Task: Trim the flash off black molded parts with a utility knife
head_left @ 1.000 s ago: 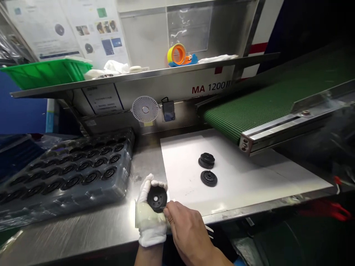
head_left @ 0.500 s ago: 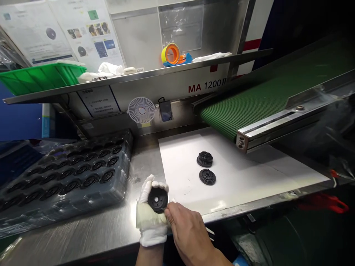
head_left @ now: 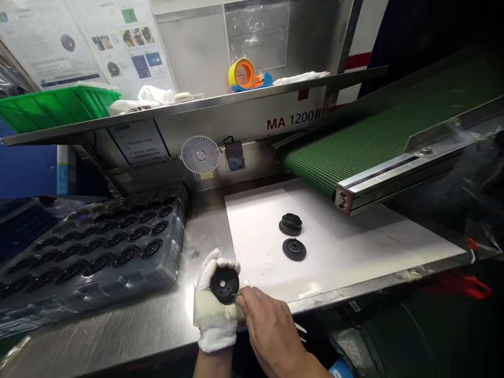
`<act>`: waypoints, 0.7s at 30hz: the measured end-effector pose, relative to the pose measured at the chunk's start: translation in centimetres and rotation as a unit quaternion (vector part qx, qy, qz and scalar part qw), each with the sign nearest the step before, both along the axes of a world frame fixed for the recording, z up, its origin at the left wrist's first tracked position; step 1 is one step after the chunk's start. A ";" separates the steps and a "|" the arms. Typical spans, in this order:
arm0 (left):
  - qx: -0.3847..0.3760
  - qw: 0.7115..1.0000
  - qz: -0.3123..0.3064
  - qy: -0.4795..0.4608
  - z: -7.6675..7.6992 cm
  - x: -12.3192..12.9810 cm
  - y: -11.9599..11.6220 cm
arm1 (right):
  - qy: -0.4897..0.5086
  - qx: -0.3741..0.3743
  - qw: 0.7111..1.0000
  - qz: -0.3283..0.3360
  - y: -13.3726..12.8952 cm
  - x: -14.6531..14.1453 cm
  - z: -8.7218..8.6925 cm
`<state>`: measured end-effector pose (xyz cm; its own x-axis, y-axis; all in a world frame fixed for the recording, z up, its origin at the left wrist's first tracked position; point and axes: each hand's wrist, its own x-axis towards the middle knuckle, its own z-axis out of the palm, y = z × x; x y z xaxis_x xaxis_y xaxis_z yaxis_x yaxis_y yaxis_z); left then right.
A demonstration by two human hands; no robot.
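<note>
My left hand (head_left: 214, 310), in a white glove, is closed round a black plastic wheel-like disc (head_left: 224, 286) with a central hole and smaller holes about it. The disc faces up towards me. My bare right hand (head_left: 271, 323) pinches a thin tool (head_left: 301, 331), whose pale end sticks out behind the hand; its kind is unclear. The tool's fine tip meets the disc's lower right rim. Beyond my hands, a similar black disc (head_left: 294, 249) lies on a white sheet (head_left: 255, 220), with a small stack of black discs (head_left: 290, 224) just behind it.
Clear plastic trays (head_left: 165, 268) holding several black discs stand at the left on the metal bench (head_left: 129, 325). A green conveyor belt (head_left: 346, 157) slopes down at the right. Above the bench runs a shelf (head_left: 220, 100) with a green bin (head_left: 59, 107) and a tape roll (head_left: 241, 73).
My right hand has shifted very slightly along the disc's rim, with the tool still at the edge. The disc stays in my left hand, turned a little at most.
</note>
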<state>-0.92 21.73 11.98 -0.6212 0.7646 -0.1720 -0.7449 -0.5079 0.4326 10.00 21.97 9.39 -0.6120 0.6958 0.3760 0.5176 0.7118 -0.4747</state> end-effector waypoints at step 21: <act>-0.017 0.999 0.031 0.014 0.0 0.6 -0.7 | 0.010 -0.011 1.000 0.009 -0.6 -0.1 -0.2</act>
